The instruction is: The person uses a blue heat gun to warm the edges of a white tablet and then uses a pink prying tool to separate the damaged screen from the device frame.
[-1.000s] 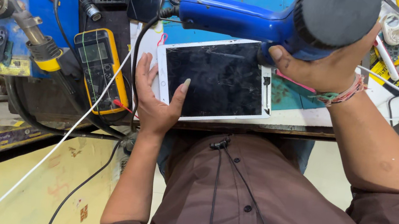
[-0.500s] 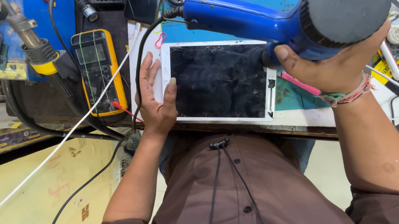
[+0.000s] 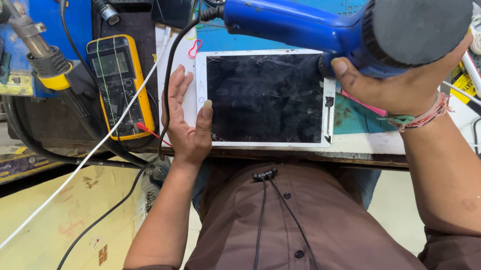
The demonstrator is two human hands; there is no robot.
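Heat gun over the tablet, my other hand pinning it down.

My right hand (image 3: 405, 82) clenches the blue heat gun (image 3: 342, 24) above the right edge of the white tablet (image 3: 264, 98), which lies flat at the bench's near edge; my left hand (image 3: 188, 119) rests open-palmed on its left end, thumb on the glass, so it cannot slide.
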